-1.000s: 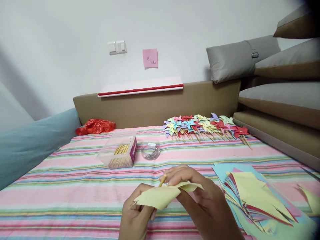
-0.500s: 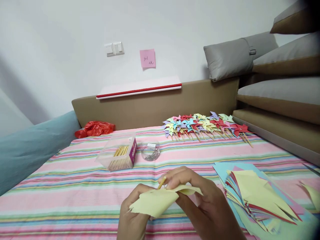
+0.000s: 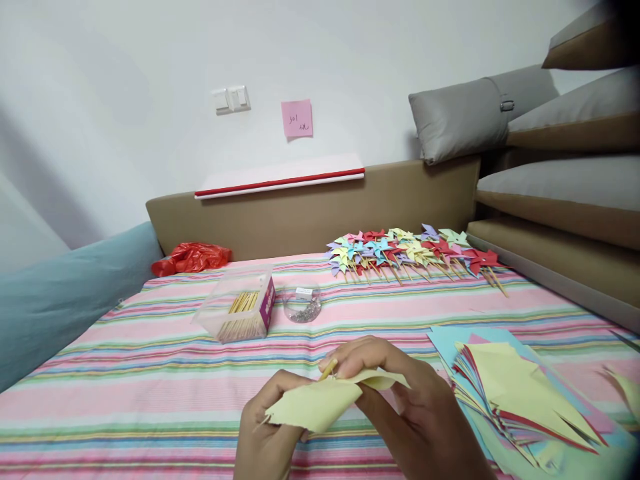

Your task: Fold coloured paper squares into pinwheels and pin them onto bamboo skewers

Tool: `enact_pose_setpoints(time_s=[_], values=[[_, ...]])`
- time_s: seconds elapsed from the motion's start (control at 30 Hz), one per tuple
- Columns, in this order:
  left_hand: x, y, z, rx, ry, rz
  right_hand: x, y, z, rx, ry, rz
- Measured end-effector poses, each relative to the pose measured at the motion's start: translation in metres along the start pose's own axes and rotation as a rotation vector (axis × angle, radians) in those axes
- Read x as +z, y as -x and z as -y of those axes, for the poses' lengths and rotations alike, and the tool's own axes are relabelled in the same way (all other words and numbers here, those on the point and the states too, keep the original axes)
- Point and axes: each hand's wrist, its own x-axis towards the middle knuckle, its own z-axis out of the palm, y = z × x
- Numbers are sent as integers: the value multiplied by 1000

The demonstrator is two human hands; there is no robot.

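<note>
A folded pale yellow paper pinwheel [image 3: 315, 404] is held low in the middle of the head view. My left hand [image 3: 273, 420] is closed on its left side, thumb below and fingers behind the paper. My right hand [image 3: 405, 393] pinches the pinwheel's right part, its fingers curled over the top edge. Between the hands, the end of a thin wooden stick [image 3: 329, 369] pokes up behind the paper. Something small and metallic shows beside the stick's end, too small to name. The fingertips behind the paper are hidden.
A clear box [image 3: 215, 320] of wooden sticks and a round clear container [image 3: 302, 308] of small metal pieces stand ahead. Finished pinwheels [image 3: 415, 250] lie at the back. Stacked cut paper [image 3: 515, 380] lies at the right, a red plastic bag [image 3: 193, 259] at the back left.
The stick's end tilts a little more to the right against the paper. Both hands keep their hold on the pinwheel and have hardly shifted; the whole view moved slightly.
</note>
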Motion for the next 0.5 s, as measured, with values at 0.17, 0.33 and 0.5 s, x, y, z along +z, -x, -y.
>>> enact_pose_setpoints(time_s=[0.17, 0.33, 0.5], values=[[-1, 0, 1, 44, 4, -15, -1, 0, 2, 8, -1, 13], [-5, -4, -5, 108, 143, 63, -4, 1, 7, 3, -80, 73], [-14, -16, -15, 313, 117, 270, -5, 0, 8, -8, -217, 101]])
